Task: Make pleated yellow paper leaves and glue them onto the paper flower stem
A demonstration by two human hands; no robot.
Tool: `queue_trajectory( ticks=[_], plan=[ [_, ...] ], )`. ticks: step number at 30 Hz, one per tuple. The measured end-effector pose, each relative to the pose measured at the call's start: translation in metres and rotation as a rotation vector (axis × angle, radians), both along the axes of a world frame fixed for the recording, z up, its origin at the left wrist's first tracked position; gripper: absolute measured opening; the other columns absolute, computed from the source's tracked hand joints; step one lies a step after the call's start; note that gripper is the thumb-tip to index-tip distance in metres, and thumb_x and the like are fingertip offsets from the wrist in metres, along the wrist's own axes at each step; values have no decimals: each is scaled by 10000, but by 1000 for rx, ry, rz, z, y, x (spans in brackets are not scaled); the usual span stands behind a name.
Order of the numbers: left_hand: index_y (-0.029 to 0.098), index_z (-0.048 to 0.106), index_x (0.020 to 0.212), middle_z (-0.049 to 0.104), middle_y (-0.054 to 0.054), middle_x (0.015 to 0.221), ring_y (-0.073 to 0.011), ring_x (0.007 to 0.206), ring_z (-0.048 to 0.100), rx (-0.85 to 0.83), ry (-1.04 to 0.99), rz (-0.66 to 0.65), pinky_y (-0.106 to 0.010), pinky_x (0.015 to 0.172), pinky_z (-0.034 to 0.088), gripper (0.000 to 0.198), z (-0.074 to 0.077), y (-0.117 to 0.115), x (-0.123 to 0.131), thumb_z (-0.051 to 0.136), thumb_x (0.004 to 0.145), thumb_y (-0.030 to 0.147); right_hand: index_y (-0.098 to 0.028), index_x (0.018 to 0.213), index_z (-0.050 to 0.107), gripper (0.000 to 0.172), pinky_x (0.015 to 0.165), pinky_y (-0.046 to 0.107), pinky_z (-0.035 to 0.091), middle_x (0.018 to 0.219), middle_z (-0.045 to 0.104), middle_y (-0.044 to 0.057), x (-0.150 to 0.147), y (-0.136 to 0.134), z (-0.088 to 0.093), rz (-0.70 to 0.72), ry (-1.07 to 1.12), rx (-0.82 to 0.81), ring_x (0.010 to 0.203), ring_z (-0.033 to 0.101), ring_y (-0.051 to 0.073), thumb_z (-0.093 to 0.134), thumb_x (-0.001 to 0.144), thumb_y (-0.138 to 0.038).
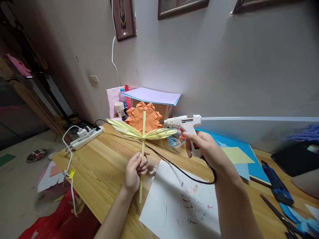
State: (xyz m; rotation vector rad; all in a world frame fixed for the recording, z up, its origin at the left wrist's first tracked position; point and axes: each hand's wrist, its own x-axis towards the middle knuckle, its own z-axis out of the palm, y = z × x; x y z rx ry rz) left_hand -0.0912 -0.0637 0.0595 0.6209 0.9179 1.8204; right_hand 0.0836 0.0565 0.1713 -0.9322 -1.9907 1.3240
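My left hand (136,169) is closed around the lower part of a pale green paper stem, holding a paper flower upright above the table. The folded orange bloom (137,117) sits behind the stem's top, and two pleated yellow-green leaves (124,129) spread sideways from the stem. In my right hand (204,146) is a white hot glue gun (188,122), its nozzle pointing left toward the flower, just above the right leaf. A long clear glue stick (236,118) sticks out of its back. A black cord runs from its handle over the table.
Under my hands lies a stained white sheet (181,202) on the wooden table (109,169). A power strip (87,137) stands at the left edge. To the right are a blue utility knife (277,182), scissors (281,214) and coloured paper (238,155). Cups (119,108) stand at the back.
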Motion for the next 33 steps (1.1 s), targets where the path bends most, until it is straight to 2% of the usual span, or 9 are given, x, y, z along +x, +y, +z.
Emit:
queue_trajectory(
  ticks=[8, 17, 25, 33],
  plan=[
    [122, 573, 881, 290, 74, 556, -25, 443, 141, -10, 8, 3, -150, 404, 85, 262, 4, 0, 2, 614, 779, 359, -178, 466, 464, 433, 477, 234, 316, 421, 479, -17, -6, -2, 0, -11, -20, -44, 430, 417, 97, 481, 796, -458],
    [121, 572, 882, 286, 74, 560, -28, 445, 133, -12, 10, 12, -153, 409, 87, 251, 7, -1, 4, 602, 787, 351, -181, 484, 467, 424, 467, 235, 317, 416, 493, -15, -6, -1, -3, -20, -14, -48, 423, 436, 103, 481, 788, -476],
    [119, 568, 885, 293, 75, 560, -28, 446, 130, 3, 21, 3, -157, 410, 84, 259, 5, 1, 5, 575, 809, 367, -179, 416, 451, 485, 470, 242, 303, 403, 488, -2, -5, -1, -1, -30, -75, -5, 422, 410, 98, 456, 803, -471],
    [124, 582, 887, 299, 71, 563, -26, 439, 146, -15, 54, 32, -152, 406, 93, 258, 3, 0, 5, 571, 810, 370, -178, 475, 495, 447, 554, 250, 358, 473, 549, 11, -9, -9, -4, -84, -94, 107, 522, 500, 131, 467, 826, -453]
  ],
)
